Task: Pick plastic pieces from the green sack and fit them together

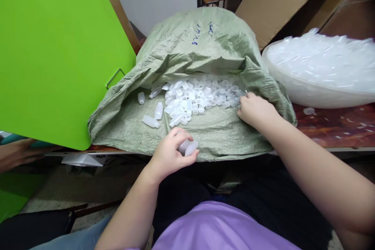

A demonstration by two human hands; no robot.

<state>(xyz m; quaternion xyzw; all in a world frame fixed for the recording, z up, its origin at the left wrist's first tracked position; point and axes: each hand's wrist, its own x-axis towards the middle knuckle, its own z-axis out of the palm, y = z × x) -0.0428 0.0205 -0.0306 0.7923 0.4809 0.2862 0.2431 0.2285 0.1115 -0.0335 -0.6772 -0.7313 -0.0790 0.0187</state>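
Note:
A green woven sack point(205, 43) lies on its side with its mouth spread open towards me. On its lower flap is a heap of small translucent white plastic pieces point(202, 95), some ring-like, some tube-shaped. A few small plastic bottles point(150, 121) lie apart on the left. My left hand point(177, 148), at the sack's front edge, is closed around a couple of these small plastic bottles point(191, 147). At the heap's right end, my right hand point(256, 109) has its fingers curled down by the sack's side fold; what they hold is hidden.
Heaped with clear plastic pieces, a large white bowl point(293, 90) stands at the right on the reddish table point(316, 131). A bright green panel point(64, 54) with a metal handle rises on the left. Another person's hand point(17, 154) shows below it. Cardboard point(281, 0) leans behind.

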